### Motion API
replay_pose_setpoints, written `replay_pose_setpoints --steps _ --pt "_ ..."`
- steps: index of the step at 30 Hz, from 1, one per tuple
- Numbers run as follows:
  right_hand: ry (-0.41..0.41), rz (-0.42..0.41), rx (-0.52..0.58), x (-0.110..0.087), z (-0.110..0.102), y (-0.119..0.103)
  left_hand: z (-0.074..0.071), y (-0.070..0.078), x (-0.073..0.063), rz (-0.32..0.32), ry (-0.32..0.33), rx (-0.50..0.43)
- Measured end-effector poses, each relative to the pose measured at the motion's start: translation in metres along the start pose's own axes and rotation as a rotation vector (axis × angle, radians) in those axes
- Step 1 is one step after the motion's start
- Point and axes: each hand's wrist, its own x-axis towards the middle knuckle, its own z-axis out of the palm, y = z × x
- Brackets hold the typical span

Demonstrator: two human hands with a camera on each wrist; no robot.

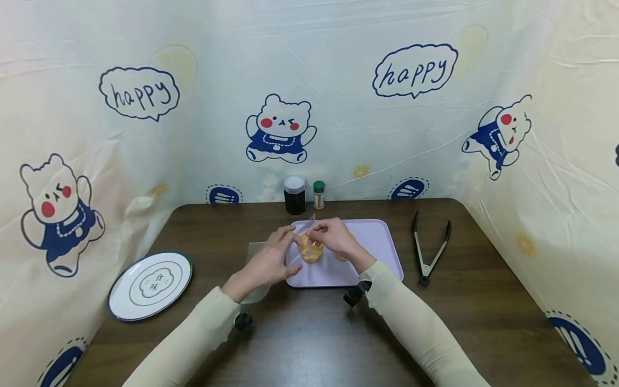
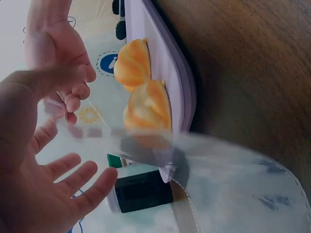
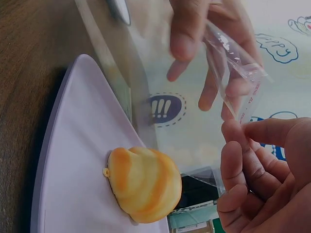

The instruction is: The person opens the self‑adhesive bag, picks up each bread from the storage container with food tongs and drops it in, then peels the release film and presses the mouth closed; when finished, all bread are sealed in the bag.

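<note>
A clear plastic bag (image 3: 250, 73) with small red print is stretched between my hands above a lilac tray (image 1: 374, 252). My right hand (image 1: 333, 236) pinches its edge between thumb and fingers. Spread fingers of my left hand (image 1: 273, 258) lie against the film, the thumb apart from them. More clear film (image 2: 233, 165) hangs beneath the left hand, close to its wrist camera. On the tray sit two yellow-orange striped bread rolls, the nearer one (image 2: 150, 109) almost under my fingertips, the other roll (image 2: 133, 65) partly hidden by my right hand in the head view.
Metal tongs (image 1: 425, 258) with black tips lie spread to the right of the tray. A white dark-rimmed plate (image 1: 150, 287) is at the left. Behind the tray stand a dark jar (image 1: 294, 196) with a pale lid and a small green-capped shaker (image 1: 318, 196), near the printed curtain.
</note>
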Motion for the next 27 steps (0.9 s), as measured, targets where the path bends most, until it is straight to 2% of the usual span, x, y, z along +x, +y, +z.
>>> replay_pose_setpoints --steps 4,8,11,14,19,27 --pt "0.002 0.012 0.000 0.002 -0.001 0.001 -0.005 0.000 0.000 0.013 0.079 -0.010" --pt "0.012 0.015 0.012 0.003 -0.001 0.002 -0.009 -0.001 0.000 -0.007 0.150 -0.057" --pt "0.051 -0.002 0.029 0.003 -0.001 0.002 -0.013 -0.002 -0.001 -0.032 0.198 -0.091" --pt "0.115 -0.054 0.016 0.002 -0.002 0.001 -0.018 -0.003 -0.001 -0.039 0.232 -0.092" --pt "0.178 -0.168 -0.071 -0.001 -0.003 -0.003 -0.024 -0.003 -0.001 -0.043 0.245 -0.076" --pt "0.140 -0.260 -0.202 -0.003 -0.001 -0.009 -0.028 -0.003 -0.001 -0.046 0.236 -0.074"
